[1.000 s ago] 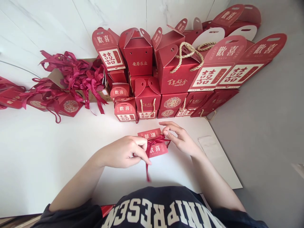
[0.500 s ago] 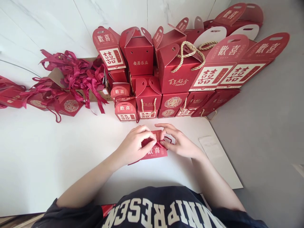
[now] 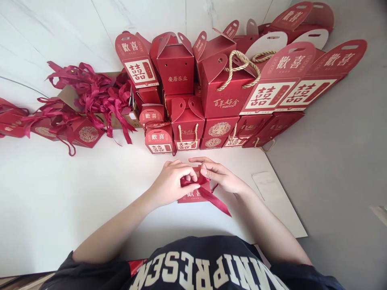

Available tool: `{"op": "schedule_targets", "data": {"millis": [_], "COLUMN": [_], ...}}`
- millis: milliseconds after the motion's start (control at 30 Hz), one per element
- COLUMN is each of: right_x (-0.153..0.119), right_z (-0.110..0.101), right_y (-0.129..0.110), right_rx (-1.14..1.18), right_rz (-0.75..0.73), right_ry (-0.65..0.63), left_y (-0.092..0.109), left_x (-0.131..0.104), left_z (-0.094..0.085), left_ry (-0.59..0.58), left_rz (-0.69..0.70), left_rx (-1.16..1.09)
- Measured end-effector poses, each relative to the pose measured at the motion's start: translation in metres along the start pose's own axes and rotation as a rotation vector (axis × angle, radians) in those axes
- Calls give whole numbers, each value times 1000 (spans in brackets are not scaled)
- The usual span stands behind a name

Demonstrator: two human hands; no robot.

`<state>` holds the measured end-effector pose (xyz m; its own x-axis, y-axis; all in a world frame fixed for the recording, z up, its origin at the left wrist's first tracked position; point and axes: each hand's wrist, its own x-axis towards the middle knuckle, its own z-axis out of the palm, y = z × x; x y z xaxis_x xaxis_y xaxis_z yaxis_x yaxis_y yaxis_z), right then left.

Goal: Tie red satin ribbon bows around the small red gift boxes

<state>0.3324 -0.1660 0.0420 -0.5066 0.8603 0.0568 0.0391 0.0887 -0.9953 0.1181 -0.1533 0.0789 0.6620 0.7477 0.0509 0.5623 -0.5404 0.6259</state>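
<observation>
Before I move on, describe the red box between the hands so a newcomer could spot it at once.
On the white table, find the stacked red boxes. Nearer the person, look under the left hand and the right hand, close together. The small red box there sits apart from the stack, a crimson ribbon trailing off it toward the person's right.
</observation>
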Motion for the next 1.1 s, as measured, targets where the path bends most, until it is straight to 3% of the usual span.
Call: {"op": "schedule_targets", "data": {"millis": [267,467,600,767,933,1100], "right_x": [-5,-6,-6,-6,-7,-7], "right_z": [-5,-4,-2,-1,0,0], "right_y": [3,5,4,5,4,4], "right_rx": [-75,-77,-85,-105,-101,-97], "right_rz": [-54,-71,-89,-85,-66,-80], "right_ry": [-11,12,22,33,50,54], "left_y": [-3,-6,-3,-1,-7,-15], "left_x": [-7,-10,-11,-12,-14,-14], "left_z": [-38,-44,-41,-40,-43,-41], "left_ry": [-158,-249,-214,-74,-162,-111], "left_rz": [-21,-62,-35,72,279,363], "left_rx": [-95,6,89,148,203,423]}}
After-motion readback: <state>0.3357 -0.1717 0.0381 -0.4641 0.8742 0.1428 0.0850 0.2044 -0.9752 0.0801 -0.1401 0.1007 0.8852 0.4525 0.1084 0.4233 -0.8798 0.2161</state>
